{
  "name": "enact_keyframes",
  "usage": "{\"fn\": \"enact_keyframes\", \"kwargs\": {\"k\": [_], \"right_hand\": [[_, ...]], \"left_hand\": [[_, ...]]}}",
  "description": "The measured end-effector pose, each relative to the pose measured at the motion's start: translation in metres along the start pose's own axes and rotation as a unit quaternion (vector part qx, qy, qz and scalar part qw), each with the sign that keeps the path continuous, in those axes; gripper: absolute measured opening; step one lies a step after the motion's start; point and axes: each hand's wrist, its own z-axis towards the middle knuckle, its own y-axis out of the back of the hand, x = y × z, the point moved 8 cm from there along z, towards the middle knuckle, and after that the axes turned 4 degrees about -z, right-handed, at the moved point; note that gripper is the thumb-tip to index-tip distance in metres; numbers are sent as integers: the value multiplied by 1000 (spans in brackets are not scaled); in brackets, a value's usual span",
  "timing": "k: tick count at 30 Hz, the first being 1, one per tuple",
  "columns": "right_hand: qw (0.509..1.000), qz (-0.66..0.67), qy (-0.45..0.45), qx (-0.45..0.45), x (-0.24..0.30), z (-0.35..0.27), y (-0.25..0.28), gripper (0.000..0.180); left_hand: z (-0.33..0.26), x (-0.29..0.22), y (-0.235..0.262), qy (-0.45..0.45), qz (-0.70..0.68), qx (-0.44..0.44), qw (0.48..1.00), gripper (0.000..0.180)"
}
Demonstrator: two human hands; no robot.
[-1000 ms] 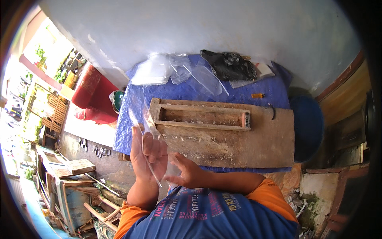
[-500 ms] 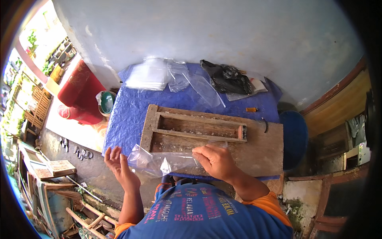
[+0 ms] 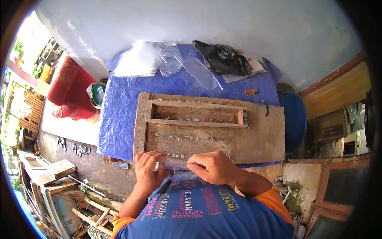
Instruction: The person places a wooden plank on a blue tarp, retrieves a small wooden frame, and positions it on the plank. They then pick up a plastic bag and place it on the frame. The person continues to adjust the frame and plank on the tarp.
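A clear plastic bag point(image 3: 175, 163) is bunched between my two hands, close to my shirt and just off the near edge of a worn wooden board point(image 3: 258, 137). My right hand point(image 3: 215, 167) pinches its right end between thumb and fingers. At the other end, my left hand point(image 3: 149, 171) has its fingers curled round the plastic, which shows beside the thumb. On the board lies a narrow wooden frame point(image 3: 191, 124) with a reddish block point(image 3: 240, 117) at its right end.
A blue sheet point(image 3: 119, 103) covers the table. Along its far side lie stacked clear plastic bags point(image 3: 137, 59) and a black plastic bag point(image 3: 223, 57). An orange lighter-like object point(image 3: 250, 91) and a dark curved handle point(image 3: 265, 107) sit to the right. A blue barrel point(image 3: 292, 123) stands beside the table.
My left hand has moved right and closed its fingers, coming nearer my right hand. The plastic, stretched out before, is now bunched between them. The view has shifted slightly.
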Motion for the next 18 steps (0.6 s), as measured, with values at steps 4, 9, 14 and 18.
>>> {"fn": "enact_keyframes", "kwargs": {"k": [4, 9, 14, 18], "right_hand": [[999, -33, -18, 2, -15, -13, 6, 8], [993, -95, -65, 33, -50, -26, 20, 14], [985, -152, -86, 13, -77, -26, 50, 12], [985, -147, -89, -21, -83, -27, 68, 11]], "left_hand": [[-1, 12, 5, 17, -14, 8, 1000, 15], [13, 24, 19, 44, 24, -11, 999, 11], [44, 33, 28, 36, 77, -37, 996, 9], [56, 38, 30, 50, 88, -65, 993, 9]]}}
